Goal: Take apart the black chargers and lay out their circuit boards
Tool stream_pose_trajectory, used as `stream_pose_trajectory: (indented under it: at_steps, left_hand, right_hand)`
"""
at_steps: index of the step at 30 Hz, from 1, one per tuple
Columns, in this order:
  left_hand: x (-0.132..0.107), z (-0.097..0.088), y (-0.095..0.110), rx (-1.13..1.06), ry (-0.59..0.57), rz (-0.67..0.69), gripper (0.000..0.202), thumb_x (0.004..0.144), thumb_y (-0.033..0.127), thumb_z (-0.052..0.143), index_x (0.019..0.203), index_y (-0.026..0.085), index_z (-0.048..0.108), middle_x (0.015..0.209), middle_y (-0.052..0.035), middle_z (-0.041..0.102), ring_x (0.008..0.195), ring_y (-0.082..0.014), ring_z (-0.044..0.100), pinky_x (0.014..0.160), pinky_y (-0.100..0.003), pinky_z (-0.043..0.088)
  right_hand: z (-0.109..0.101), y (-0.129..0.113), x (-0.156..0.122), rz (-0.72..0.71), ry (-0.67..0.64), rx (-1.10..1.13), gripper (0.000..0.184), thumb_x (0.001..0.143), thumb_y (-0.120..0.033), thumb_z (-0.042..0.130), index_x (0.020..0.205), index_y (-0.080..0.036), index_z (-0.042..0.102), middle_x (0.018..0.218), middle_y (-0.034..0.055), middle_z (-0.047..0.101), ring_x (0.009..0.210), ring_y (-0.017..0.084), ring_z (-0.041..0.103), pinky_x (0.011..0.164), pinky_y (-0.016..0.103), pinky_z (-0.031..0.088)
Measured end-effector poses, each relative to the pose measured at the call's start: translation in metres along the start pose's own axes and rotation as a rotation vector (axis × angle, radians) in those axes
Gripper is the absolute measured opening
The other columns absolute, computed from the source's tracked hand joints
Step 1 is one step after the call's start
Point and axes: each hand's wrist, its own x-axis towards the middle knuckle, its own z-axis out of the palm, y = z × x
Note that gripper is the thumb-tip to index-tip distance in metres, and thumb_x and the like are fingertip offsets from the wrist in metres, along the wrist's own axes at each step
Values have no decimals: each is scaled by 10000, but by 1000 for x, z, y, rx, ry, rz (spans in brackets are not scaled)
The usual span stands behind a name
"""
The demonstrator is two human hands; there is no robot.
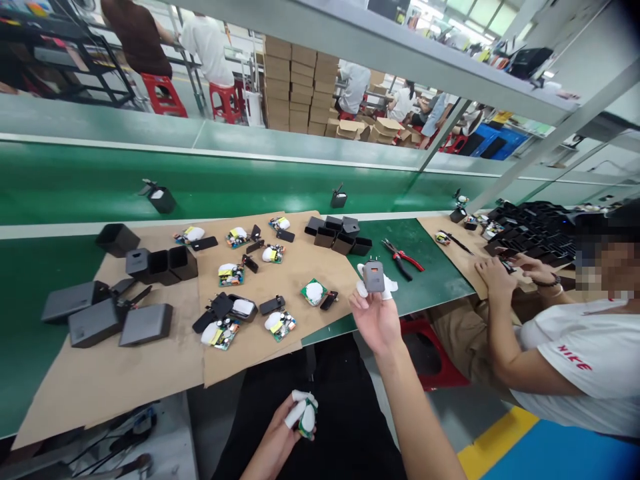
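Observation:
Low over my lap, my left hand (281, 430) has its white-covered fingers closed around a circuit board (309, 419) with a white pad on it. My right hand (377, 323), also with white finger covers, is raised at the table's front edge and grips a dark grey power adapter (374, 276); its metal prongs point up and a small orange port shows. Left of the adapter, a circuit board with a round white pad (315, 293) lies on brown cardboard (320, 267), beside a small black part (329, 300).
Several dark grey housings (146, 325) stand at the left, and smaller black ones (343, 241) at the back middle. Red-handled pliers (403, 259) lie on the green table. A co-worker (545, 347) sits at the right near piled black housings (535, 230). An overhead shelf (400, 50) spans the back.

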Motion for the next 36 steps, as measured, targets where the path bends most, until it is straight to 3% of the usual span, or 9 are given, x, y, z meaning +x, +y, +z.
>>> stream_pose_trajectory:
  at_steps: [3, 6, 8, 12, 18, 23, 26, 28, 36]
  left_hand:
    - [-2, 3, 3, 16, -24, 3, 599, 662, 573, 990, 1115, 222, 816, 1007, -92, 810, 759, -239, 738, 691, -368, 588]
    - [-3, 7, 6, 22, -16, 12, 636, 611, 615, 1000, 1072, 216, 821, 949, -84, 804, 723, -233, 731, 668, -361, 586]
    - [-4, 9, 5, 26, -13, 28, 653, 596, 628, 1001, 1061, 206, 818, 925, -88, 800, 702, -232, 727, 653, -357, 579]
    - [-5, 8, 2, 35, -24, 57, 649, 613, 636, 988, 1062, 204, 809, 917, -80, 791, 687, -221, 718, 649, -351, 572]
    - [-17, 6, 4, 39, -81, 108, 606, 645, 628, 971, 1039, 201, 802, 882, -67, 764, 710, -224, 711, 657, -345, 561]
    - [-32, 2, 10, 53, -123, 145, 558, 672, 622, 958, 1006, 202, 804, 849, -46, 731, 717, -205, 682, 680, -336, 553]
    - [-39, -2, 9, 44, -128, 156, 530, 682, 610, 955, 982, 200, 805, 827, -38, 716, 722, -195, 661, 688, -326, 546]
    - [-41, -6, 7, 21, -119, 157, 527, 686, 598, 955, 999, 201, 809, 840, -45, 725, 725, -195, 660, 687, -324, 542]
    - [-35, -26, -3, -85, -34, 99, 670, 601, 632, 990, 1079, 195, 817, 906, -100, 779, 693, -229, 709, 651, -359, 561]
  right_hand:
    - [-18, 12, 9, -156, 102, -305, 532, 1030, -651, 559, 1309, -222, 703, 1087, 91, 746, 924, 230, 684, 904, 426, 587]
    - [-33, 28, 11, -264, 118, -470, 500, 923, -572, 757, 1266, -209, 753, 1273, 164, 750, 1253, 348, 650, 1191, 571, 436]
    - [-38, 38, 10, -342, 91, -573, 449, 910, -529, 776, 1236, -220, 780, 1274, 169, 758, 1344, 383, 615, 1252, 621, 364]
    - [-39, 52, 4, -512, 51, -703, 338, 953, -475, 738, 1216, -273, 800, 1351, 129, 736, 1434, 347, 582, 1271, 590, 405]
    - [-38, 59, -5, -669, 0, -786, 250, 998, -423, 695, 1139, -283, 846, 1246, 120, 778, 1237, 307, 723, 1186, 531, 518]
    - [-33, 22, 7, -720, -4, -779, 278, 934, -493, 767, 1016, -244, 859, 938, 97, 805, 881, 272, 764, 950, 489, 628]
    - [-31, -12, 19, -750, 63, -749, 347, 953, -505, 747, 1132, -218, 826, 1106, 126, 807, 952, 268, 753, 945, 467, 619]
    - [-29, -19, 21, -753, 126, -733, 420, 982, -504, 709, 1260, -197, 772, 1230, 154, 779, 1048, 279, 738, 979, 473, 602]
    - [-24, 59, -7, -537, 146, -769, 343, 879, -563, 760, 892, -221, 790, 872, 92, 731, 843, 269, 661, 926, 476, 566]
